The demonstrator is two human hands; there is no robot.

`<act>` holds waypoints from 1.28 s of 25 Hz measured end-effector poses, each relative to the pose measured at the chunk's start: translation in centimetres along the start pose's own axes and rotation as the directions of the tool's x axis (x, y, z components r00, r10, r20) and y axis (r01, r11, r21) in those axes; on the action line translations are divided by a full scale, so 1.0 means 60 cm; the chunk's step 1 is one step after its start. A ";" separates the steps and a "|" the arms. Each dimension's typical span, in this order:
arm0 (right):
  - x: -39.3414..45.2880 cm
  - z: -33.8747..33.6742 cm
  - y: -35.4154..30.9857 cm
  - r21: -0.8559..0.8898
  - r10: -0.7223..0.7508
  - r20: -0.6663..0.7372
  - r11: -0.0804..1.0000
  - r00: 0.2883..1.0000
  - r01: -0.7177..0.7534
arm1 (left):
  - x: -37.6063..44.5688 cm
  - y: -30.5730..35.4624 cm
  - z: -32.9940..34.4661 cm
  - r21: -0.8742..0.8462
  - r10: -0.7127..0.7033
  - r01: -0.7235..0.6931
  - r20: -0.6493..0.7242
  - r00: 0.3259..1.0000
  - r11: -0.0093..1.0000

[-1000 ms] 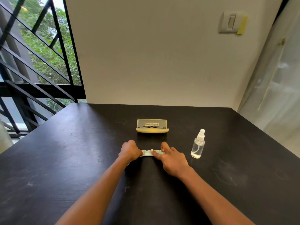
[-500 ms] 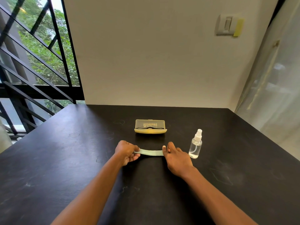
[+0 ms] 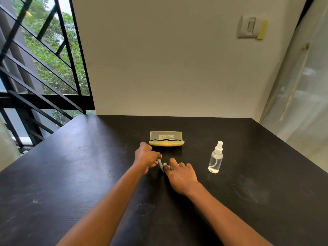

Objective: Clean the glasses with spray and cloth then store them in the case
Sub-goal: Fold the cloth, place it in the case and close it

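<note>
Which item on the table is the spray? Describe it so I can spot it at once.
Start at the black table and find the yellow glasses case near its middle. The spray bottle stands upright to the right of the case and nearer the person, right of the right hand. It alone is clear, with a white nozzle.

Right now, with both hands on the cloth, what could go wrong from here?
1. The spray bottle stands upright just beside the right hand; a sideways sweep might tip it.
2. The case lies open right behind the left hand, glasses inside; a forward reach could shove it.
3. The cloth is bunched between pinching fingers and may slip free.
</note>
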State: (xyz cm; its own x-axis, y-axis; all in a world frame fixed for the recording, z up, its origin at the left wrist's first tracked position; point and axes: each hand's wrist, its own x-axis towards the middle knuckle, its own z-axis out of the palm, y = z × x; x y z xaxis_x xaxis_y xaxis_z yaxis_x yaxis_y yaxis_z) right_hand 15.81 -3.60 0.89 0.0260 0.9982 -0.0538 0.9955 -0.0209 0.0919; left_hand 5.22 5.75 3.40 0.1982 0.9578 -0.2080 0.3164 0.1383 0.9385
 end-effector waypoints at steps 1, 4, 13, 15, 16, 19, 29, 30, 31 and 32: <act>0.003 0.003 0.007 0.138 0.025 0.001 0.990 1.000 -0.025 | 0.000 0.001 0.006 0.041 0.033 -0.033 -0.001 0.999 0.999; 0.021 0.001 0.029 0.852 0.329 0.091 0.463 0.940 -0.244 | -0.002 -0.001 0.025 0.270 0.151 -0.136 -0.038 0.988 0.953; 0.044 -0.013 0.064 0.934 0.293 0.314 -0.265 0.903 -0.238 | -0.012 0.009 0.060 0.306 0.220 -0.246 0.117 0.969 0.920; 0.049 -0.002 0.066 0.941 0.337 0.319 -0.228 0.886 -0.251 | -0.011 0.003 0.055 0.271 0.211 -0.252 0.171 0.962 0.929; 0.051 0.004 0.069 0.943 0.369 0.322 -0.208 0.872 -0.260 | -0.013 -0.002 0.051 0.275 0.216 -0.262 0.187 0.958 0.925; 0.053 0.015 0.072 0.949 0.442 0.315 -0.123 0.840 -0.291 | -0.011 -0.017 0.036 0.347 0.284 -0.326 0.166 0.944 0.879; 0.045 0.023 0.076 0.954 0.501 0.258 0.000 0.826 -0.299 | -0.002 -0.056 0.030 0.553 0.368 -0.455 0.268 0.890 0.698; 0.045 0.024 0.076 0.953 0.505 0.256 0.012 0.824 -0.304 | -0.002 -0.057 0.030 0.556 0.372 -0.458 0.269 0.889 0.694; 0.045 0.025 0.077 0.951 0.509 0.254 0.025 0.822 -0.309 | -0.001 -0.059 0.031 0.557 0.377 -0.464 0.271 0.886 0.689; 0.045 0.026 0.077 0.949 0.513 0.251 0.038 0.821 -0.313 | 0.000 -0.061 0.031 0.558 0.380 -0.467 0.273 0.884 0.686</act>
State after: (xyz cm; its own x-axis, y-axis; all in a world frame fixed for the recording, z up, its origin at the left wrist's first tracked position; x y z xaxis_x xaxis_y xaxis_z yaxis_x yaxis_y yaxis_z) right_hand 20.64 -1.08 -0.38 0.5547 0.7948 -0.2464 0.1155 -0.3668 -0.9231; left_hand 5.80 4.78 -0.54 0.5485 0.8305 0.0972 0.6423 -0.4929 0.5869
